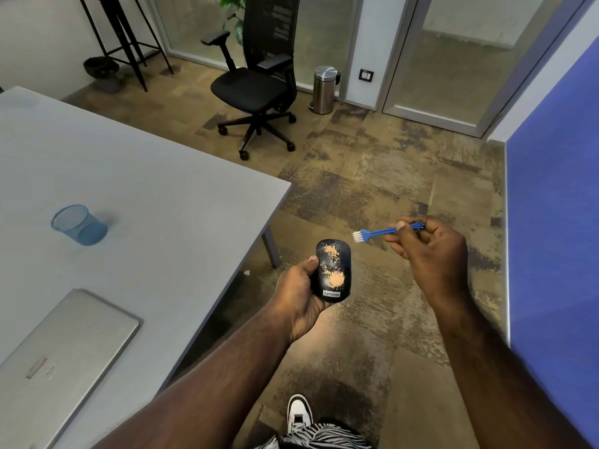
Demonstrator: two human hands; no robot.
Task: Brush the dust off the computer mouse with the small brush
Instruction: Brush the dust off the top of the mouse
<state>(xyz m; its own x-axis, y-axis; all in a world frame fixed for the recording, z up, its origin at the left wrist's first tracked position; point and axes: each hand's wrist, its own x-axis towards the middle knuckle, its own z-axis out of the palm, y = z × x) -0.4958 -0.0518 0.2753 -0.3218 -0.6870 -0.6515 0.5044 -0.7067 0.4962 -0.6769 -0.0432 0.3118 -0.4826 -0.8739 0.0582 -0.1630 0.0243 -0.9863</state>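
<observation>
Left hand grips dusty mouse mid-frame, top up for brushing; right hand pinches brush, bristles aimed at mouse, apart.

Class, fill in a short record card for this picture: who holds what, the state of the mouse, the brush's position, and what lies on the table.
left hand: grips the black Lenovo mouse
right hand: pinches the small blue brush
mouse state: tan dust patches on top
brush position: bristles apart from the mouse, to its upper right
grey table: closed silver laptop, blue mesh cup
</observation>
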